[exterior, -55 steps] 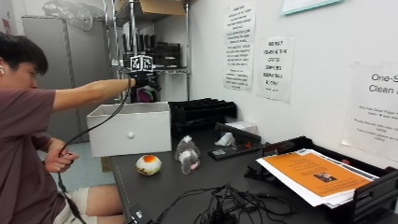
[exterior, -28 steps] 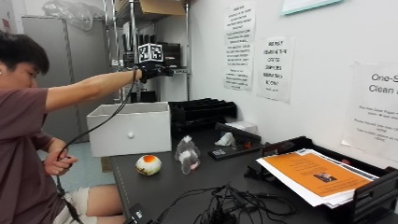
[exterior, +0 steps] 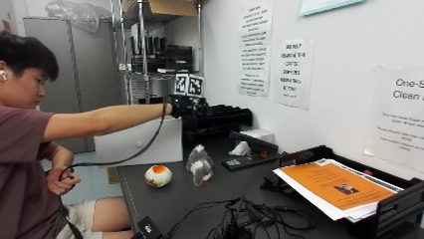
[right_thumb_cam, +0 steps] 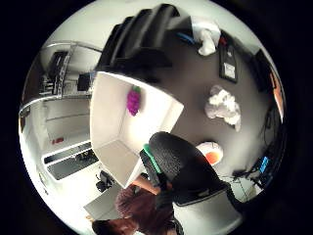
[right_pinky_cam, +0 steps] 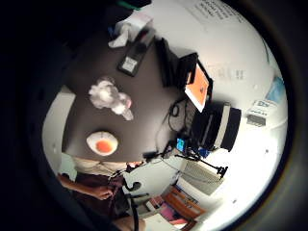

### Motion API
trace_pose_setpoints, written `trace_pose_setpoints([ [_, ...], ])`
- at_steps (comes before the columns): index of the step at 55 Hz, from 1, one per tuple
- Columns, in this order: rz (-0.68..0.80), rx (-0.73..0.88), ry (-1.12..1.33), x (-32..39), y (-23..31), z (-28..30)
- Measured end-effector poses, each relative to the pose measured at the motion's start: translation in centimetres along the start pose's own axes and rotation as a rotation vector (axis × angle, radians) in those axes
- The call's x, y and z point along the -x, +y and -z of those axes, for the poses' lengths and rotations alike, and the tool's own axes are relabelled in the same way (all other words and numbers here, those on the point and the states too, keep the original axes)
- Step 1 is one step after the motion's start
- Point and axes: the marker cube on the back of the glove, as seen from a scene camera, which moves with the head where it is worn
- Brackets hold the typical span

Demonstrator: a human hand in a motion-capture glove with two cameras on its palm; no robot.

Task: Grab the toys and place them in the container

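A dark tabletop [exterior: 218, 191] against a white wall carries one white container [exterior: 142, 142], one orange-and-white ball toy [exterior: 158, 176] and one clear wrapped toy [exterior: 199, 166] just beside it. One purple toy [right_thumb_cam: 133, 99] lies inside the container. The gloved right hand [exterior: 189, 105] hovers above the tabletop beside the container; whether its fingers are curled cannot be told.

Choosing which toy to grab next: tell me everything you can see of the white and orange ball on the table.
The ball is round, white with an orange patch on its upper side, and looks smooth. It rests alone on the dark table near the front edge, in front of the white container and beside the clear crumpled toy, without touching either. No hand touches it; the gloved right hand is raised well above the table.
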Motion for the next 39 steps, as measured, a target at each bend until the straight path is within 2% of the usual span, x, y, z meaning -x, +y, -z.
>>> trace_pose_setpoints([
  [11,-0.015,0.101,-0.111,-3.5,-2.3,-11.1],
  [22,-0.02,0.092,-0.184,-4.0,-4.6,-21.5],
  [28,-0.025,-0.068,-0.146,-4.0,-5.2,-22.8],
  [39,0.011,-0.248,-0.114,-3.9,-4.4,-22.7],
])
